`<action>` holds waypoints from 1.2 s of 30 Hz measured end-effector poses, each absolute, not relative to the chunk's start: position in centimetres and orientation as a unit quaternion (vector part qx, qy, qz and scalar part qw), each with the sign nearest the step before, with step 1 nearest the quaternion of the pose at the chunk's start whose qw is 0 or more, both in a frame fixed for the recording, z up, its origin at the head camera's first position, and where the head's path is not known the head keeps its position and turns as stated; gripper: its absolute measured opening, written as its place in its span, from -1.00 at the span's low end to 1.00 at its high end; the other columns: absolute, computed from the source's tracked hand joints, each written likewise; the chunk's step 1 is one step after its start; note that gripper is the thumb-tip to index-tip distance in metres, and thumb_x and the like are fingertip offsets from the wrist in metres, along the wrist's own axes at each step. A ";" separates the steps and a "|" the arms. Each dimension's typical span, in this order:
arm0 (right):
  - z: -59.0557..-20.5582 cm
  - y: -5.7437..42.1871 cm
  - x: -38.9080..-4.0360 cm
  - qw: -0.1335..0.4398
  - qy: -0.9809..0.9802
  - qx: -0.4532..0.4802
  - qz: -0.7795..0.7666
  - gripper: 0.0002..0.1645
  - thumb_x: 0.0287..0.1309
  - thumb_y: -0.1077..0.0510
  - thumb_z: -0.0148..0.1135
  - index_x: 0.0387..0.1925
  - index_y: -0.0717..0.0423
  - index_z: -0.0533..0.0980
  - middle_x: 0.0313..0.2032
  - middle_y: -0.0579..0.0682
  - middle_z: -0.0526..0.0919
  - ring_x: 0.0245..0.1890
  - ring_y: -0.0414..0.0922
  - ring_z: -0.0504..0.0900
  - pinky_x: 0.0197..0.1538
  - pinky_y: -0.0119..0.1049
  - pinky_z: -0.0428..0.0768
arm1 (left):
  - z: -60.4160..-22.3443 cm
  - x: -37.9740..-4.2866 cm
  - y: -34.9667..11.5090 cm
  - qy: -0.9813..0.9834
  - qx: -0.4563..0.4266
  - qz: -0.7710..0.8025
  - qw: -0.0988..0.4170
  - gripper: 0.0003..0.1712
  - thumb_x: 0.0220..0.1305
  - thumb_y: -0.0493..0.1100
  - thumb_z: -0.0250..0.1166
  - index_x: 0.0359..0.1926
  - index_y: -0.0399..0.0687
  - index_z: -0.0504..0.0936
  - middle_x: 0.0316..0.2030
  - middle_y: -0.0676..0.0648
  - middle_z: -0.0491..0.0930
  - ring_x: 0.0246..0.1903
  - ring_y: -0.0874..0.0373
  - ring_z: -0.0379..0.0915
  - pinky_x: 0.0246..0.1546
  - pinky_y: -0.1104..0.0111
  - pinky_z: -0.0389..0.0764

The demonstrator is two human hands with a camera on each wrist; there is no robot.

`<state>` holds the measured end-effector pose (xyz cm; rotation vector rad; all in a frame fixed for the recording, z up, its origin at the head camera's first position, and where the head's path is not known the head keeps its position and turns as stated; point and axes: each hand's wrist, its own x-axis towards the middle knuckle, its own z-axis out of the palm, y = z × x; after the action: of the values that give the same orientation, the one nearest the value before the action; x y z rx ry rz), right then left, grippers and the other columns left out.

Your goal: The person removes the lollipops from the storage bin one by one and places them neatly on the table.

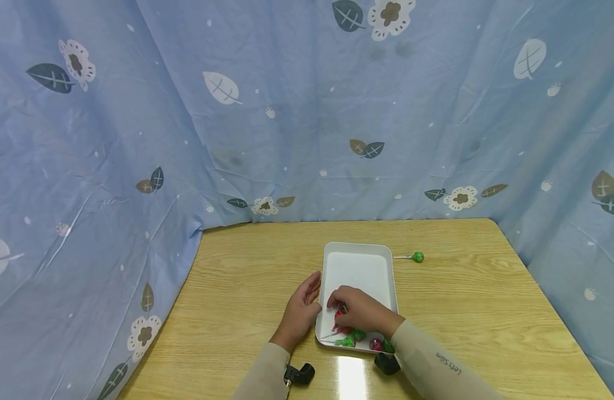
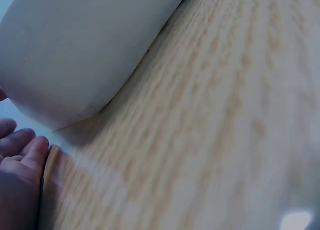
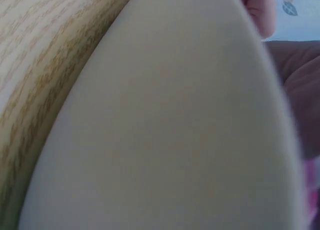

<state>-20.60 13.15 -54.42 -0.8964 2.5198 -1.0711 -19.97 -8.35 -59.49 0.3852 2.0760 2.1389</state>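
Observation:
In the head view, a shallow white tray (image 1: 359,266) holds several wrapped lollipops at its near end. My right hand (image 1: 362,311) reaches into it, thumb and fingers pinching a red lollipop (image 1: 339,318); the fingers partly cover it. Just below lie a green lollipop (image 1: 348,340) and a dark red one (image 1: 376,344). My left hand (image 1: 302,311) rests against the tray's left side, its fingers extended along the rim. The left wrist view shows the tray's outer wall (image 2: 90,49) with some fingertips; the right wrist view is mostly filled by the tray wall (image 3: 165,115).
Outside the tray, to its right near the far end, a single green lollipop (image 1: 417,256) lies on the wooden table (image 1: 467,289). A blue patterned curtain (image 1: 297,111) hangs behind the table and along both sides.

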 end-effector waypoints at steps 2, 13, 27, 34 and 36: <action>-54.5 13.2 -20.7 0.133 0.861 -0.326 -0.368 -0.70 0.18 0.38 0.51 -0.07 0.13 0.68 -0.18 -0.10 0.61 -0.23 -0.20 0.53 -0.14 -0.25 0.60 | -59.5 -20.0 -8.4 0.690 0.128 0.709 0.068 -0.05 0.23 -0.56 0.04 0.69 -0.27 0.20 0.62 -0.22 0.23 0.58 -0.07 0.17 0.54 0.20 0.27; -54.7 13.4 -20.8 0.137 0.863 -0.316 -0.369 -0.76 0.23 0.38 0.50 -0.14 0.08 0.66 -0.21 -0.16 0.59 -0.23 -0.24 0.52 -0.11 -0.24 0.61 | -59.7 -20.1 -8.4 0.690 0.127 0.710 0.065 -0.05 0.22 -0.56 0.04 0.68 -0.27 0.21 0.62 -0.23 0.24 0.58 -0.08 0.18 0.53 0.18 0.27; -54.7 13.1 -20.7 0.076 0.883 -0.297 -0.356 -0.78 0.32 0.35 0.46 -0.04 0.10 0.69 -0.14 -0.16 0.64 -0.15 -0.22 0.59 0.02 -0.13 0.68 | -59.4 -20.0 -8.2 0.683 0.125 0.716 0.070 -0.06 0.25 -0.57 -0.01 0.69 -0.27 0.19 0.61 -0.26 0.24 0.56 -0.11 0.22 0.51 0.21 0.30; -54.3 13.6 -20.9 0.036 0.882 -0.290 -0.369 -0.85 0.43 0.29 0.42 -0.03 0.09 0.68 -0.10 -0.18 0.60 -0.11 -0.20 0.64 0.02 -0.17 0.72 | -59.5 -20.0 -8.2 0.683 0.130 0.715 0.066 -0.07 0.25 -0.57 -0.01 0.68 -0.29 0.19 0.60 -0.28 0.25 0.56 -0.13 0.21 0.53 0.18 0.27; -54.2 13.8 -20.9 0.023 0.880 -0.289 -0.377 -0.86 0.43 0.29 0.42 -0.04 0.10 0.68 -0.09 -0.17 0.59 -0.10 -0.18 0.65 0.01 -0.16 0.74 | -59.5 -20.0 -8.2 0.684 0.128 0.715 0.066 -0.08 0.26 -0.56 -0.01 0.68 -0.30 0.19 0.60 -0.28 0.25 0.56 -0.14 0.21 0.52 0.19 0.28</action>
<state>-20.92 13.80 -54.16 -0.8958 2.7249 -1.1664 -20.03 -8.16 -59.51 0.3874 2.0623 2.1565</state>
